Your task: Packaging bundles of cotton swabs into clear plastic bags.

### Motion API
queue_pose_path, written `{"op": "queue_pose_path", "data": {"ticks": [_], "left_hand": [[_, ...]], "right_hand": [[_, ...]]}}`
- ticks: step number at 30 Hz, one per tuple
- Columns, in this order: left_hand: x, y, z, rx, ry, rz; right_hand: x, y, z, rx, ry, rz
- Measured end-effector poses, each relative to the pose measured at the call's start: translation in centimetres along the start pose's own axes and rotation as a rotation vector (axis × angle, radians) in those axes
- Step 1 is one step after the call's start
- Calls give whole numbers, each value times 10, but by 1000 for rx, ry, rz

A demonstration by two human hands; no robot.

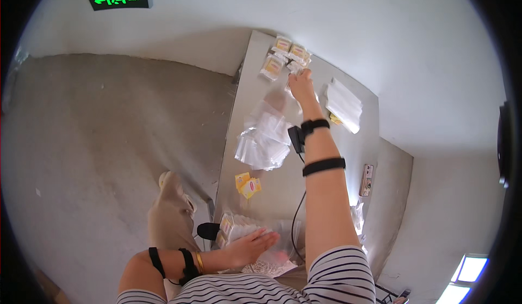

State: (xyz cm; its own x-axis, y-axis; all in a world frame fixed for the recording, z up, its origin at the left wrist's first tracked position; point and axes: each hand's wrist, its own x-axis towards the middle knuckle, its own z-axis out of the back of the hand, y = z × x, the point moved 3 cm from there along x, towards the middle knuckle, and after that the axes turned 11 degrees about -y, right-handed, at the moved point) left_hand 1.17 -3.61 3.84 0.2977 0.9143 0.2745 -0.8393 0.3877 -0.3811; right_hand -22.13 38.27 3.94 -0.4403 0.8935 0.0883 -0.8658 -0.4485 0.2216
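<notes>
My right hand (303, 85) reaches to the far end of the table, its fingers closed on what looks like a small clear packet, mostly hidden by the hand. Just beyond and left of it lie several small clear packets with yellow-and-white labels (273, 66). Close to my body, my left hand (252, 249) lies with fingers stretched out along a row of similar packets (239, 229), touching them. Between the hands, a heap of clear plastic bags (263, 143) is spread on the table. Nearer me are a few yellow cards (248, 185).
A stack of clear bags (344, 105) lies on the right of the grey table (274, 192), and a phone (367, 180) by its right edge. A black cable (294, 228) runs beside my right arm. The wall (337, 26) rises behind the table.
</notes>
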Motion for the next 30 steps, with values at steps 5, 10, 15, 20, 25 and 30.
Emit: {"op": "queue_pose_path", "data": {"ticks": [5, 10, 15, 20, 25, 30], "left_hand": [[1, 3, 12, 10, 85, -17], [-3, 5, 9, -55, -1, 36], [3, 3, 10, 112, -50, -29], [8, -3, 9, 162, -2, -48], [6, -6, 11, 190, 16, -60], [8, -11, 14, 243, 63, -53]], "right_hand": [[-106, -56, 85, 1095, 463, -230], [-249, -153, 117, 1535, 674, -608], [-375, -261, 131, 1355, 441, -394], [-458, -306, 113, 1451, 497, -553], [-483, -292, 72, 1664, 440, -726], [-480, -273, 63, 1668, 649, -603]]}}
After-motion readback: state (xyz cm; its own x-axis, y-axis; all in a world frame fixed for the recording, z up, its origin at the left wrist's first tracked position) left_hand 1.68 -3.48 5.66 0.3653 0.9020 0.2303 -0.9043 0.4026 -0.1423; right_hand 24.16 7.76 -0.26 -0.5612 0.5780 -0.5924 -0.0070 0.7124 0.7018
